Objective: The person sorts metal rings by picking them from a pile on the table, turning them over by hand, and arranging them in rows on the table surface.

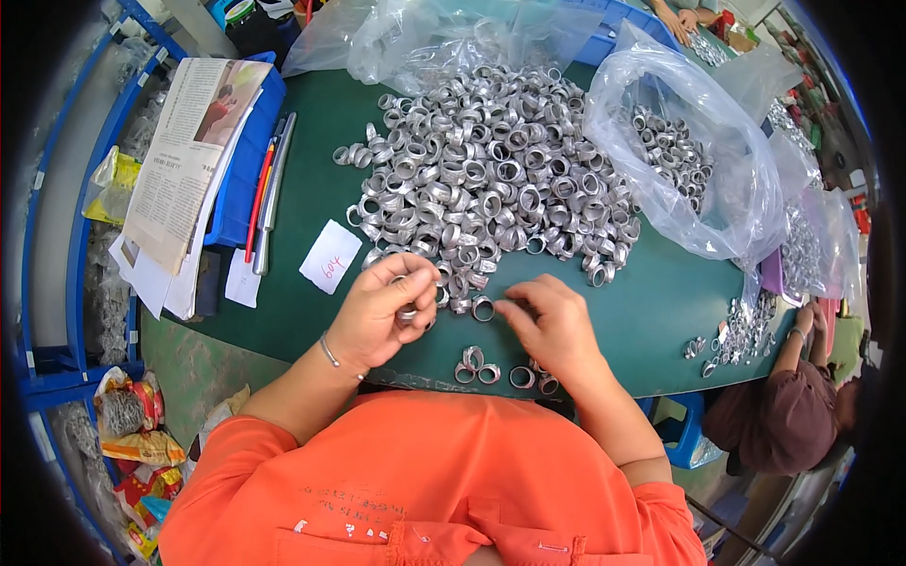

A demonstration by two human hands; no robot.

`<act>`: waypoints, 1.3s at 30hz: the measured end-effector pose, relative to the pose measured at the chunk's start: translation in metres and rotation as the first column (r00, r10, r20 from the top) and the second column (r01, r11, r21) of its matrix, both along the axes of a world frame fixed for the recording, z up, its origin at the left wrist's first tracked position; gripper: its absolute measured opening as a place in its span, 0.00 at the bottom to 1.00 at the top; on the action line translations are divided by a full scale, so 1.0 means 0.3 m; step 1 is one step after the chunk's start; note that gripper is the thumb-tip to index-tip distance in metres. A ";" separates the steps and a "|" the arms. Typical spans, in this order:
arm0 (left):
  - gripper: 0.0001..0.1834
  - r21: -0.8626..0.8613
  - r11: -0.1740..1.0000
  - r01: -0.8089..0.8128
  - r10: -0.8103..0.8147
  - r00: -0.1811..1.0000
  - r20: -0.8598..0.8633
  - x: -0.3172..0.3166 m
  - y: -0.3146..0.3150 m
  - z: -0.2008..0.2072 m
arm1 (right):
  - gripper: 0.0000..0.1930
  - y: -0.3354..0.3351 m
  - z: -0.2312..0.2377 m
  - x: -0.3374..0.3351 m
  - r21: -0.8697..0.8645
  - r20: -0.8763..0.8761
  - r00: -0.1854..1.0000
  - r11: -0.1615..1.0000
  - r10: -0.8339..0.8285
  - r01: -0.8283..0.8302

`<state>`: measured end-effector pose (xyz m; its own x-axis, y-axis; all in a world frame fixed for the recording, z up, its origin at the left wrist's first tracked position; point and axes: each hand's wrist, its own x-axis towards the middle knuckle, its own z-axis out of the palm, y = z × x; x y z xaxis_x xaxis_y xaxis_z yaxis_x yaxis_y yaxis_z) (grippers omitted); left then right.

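Observation:
A large heap of silver-grey metal rings (491,170) covers the middle of the green table. My left hand (392,307) is closed at the heap's near edge, its fingers curled around a few metal rings (407,312). To its right, my right hand (555,325) is loosely bent, thumb and forefinger a little apart, with nothing visible between them. Its fingertips are just beside a single ring (482,308) on the table. Close to the table's front edge stand several rings (475,365) on the left, and more rings (524,377) partly hidden under my right hand.
A clear plastic bag (698,217) of rings lies right of the heap. A handwritten white card (330,256), pens (269,189) and a blue tray (247,170) with newspapers (179,141) are left. Smaller metal pieces (746,330) lie near another person (783,406) at right.

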<state>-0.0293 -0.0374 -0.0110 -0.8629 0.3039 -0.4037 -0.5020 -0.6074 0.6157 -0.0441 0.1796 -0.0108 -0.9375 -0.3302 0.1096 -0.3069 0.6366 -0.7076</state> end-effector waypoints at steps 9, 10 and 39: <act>0.04 -0.413 0.910 0.028 -0.102 0.982 -0.156 0.031 0.011 0.001 | 0.06 0.039 -0.039 -0.010 -0.425 0.742 0.650 0.865 0.166 0.265; 0.04 -0.422 0.906 0.044 -0.124 0.979 -0.163 0.033 0.016 -0.007 | 0.07 0.040 -0.026 -0.010 -0.554 0.749 0.593 0.770 0.296 0.316; 0.08 -0.638 0.674 -0.371 -0.256 0.694 -0.673 0.000 0.030 -0.048 | 0.07 -0.005 -0.001 -0.087 -0.461 0.788 0.589 0.804 0.177 0.375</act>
<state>-0.0292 -0.0284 -0.0255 -0.9606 0.1460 0.2363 0.2571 0.1452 0.9554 -0.0701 0.1782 -0.0112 -0.7546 -0.3696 -0.5423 0.5644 0.0560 -0.8236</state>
